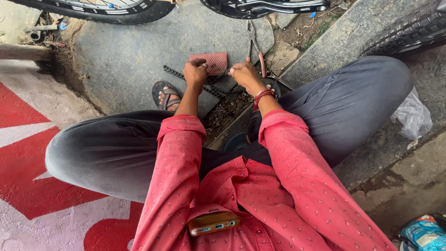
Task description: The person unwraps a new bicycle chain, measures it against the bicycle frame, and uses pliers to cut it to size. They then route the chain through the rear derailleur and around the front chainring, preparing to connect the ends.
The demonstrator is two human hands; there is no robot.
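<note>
From the head view, I squat with both forearms stretched toward twelve o'clock. My left hand [195,73] curls knuckles-up, fingers clamped on the bicycle chain [210,88], which lies on the concrete slab [130,56] between my hands. My right hand [245,74], at three o'clock of the left, pinches the same chain. A red ridged block [211,62] sits just beyond, pliers [254,46] at one o'clock. Tyres [116,11] crowd the slab's far edge; open concrete lies at ten o'clock. My shirt pocket holds a phone [213,223].
</note>
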